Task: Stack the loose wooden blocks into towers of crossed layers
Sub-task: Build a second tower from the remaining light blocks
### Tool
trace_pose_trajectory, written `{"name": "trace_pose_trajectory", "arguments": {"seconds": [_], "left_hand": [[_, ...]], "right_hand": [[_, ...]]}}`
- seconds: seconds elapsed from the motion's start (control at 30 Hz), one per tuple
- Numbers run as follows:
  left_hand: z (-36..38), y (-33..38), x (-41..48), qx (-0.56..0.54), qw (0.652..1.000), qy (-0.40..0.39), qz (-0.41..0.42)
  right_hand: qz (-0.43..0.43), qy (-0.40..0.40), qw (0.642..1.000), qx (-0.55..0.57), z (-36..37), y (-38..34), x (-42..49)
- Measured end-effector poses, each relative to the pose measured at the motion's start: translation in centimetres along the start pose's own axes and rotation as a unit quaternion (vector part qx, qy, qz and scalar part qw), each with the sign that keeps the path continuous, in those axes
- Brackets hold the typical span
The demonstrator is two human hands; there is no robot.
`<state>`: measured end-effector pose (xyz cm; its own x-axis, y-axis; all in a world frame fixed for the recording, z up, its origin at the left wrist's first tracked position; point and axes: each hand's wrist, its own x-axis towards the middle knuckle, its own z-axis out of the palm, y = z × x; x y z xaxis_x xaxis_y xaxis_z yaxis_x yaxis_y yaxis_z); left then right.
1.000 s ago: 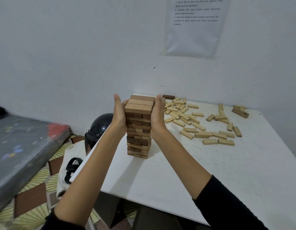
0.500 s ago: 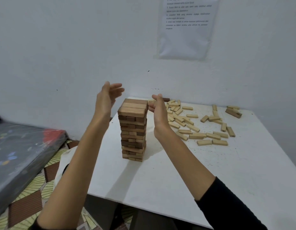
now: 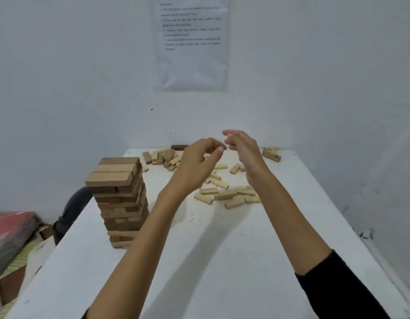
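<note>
Both grips are loosely curled and hold nothing. The left hand (image 3: 197,166) and right hand (image 3: 245,153) hover over the blocks (image 3: 224,195) scattered right of the tower (image 3: 120,199) on the counter (image 3: 222,261). Probably best: gather three blocks and lay them flush, well right of the tower.

Wall sheet (image 3: 191,42) cut off at top, print too blurred to read; dark rounded thing (image 3: 75,210) mostly hidden behind table (image 3: 222,261); some loose blocks (image 3: 224,195) hidden behind left hand (image 3: 197,162) and right hand (image 3: 243,150); lower corner of tower (image 3: 118,192) behind left forearm (image 3: 141,238).
</note>
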<state>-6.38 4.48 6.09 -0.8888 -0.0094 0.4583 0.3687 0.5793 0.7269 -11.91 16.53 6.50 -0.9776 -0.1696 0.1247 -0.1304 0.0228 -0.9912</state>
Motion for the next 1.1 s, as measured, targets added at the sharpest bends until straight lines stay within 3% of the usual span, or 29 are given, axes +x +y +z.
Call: {"name": "trace_pose_trajectory", "arguments": {"seconds": [0.23, 0.4, 0.53, 0.7, 0.93, 1.1], "left_hand": [[6.7, -7.7, 1.8, -0.005, 0.994, -0.038, -0.103], [8.4, -11.2, 4.3, -0.003, 0.994, 0.013, -0.108], [8.6, -14.0, 7.8, 0.009, 0.992, 0.065, -0.106], [9.4, -17.5, 11.4, 0.009, 0.986, 0.106, -0.130], [10.8, -20.3, 12.1, 0.064, 0.988, 0.097, -0.101], [10.0, -19.8, 13.1, 0.030, 0.989, 0.108, -0.100]], "right_hand": [[0.053, 0.007, 0.994, -0.100, -6.0, 6.9, 3.4], [0.089, 0.041, 0.985, -0.143, -9.1, 10.1, 6.9], [0.037, 0.099, 0.974, -0.200, -11.4, 12.4, 10.9], [0.027, 0.192, 0.930, -0.312, -12.7, 15.9, 15.5], [-0.040, 0.146, 0.895, -0.419, -13.5, 19.6, 17.1], [-0.095, 0.148, 0.907, -0.382, -13.6, 19.9, 17.0]]}}
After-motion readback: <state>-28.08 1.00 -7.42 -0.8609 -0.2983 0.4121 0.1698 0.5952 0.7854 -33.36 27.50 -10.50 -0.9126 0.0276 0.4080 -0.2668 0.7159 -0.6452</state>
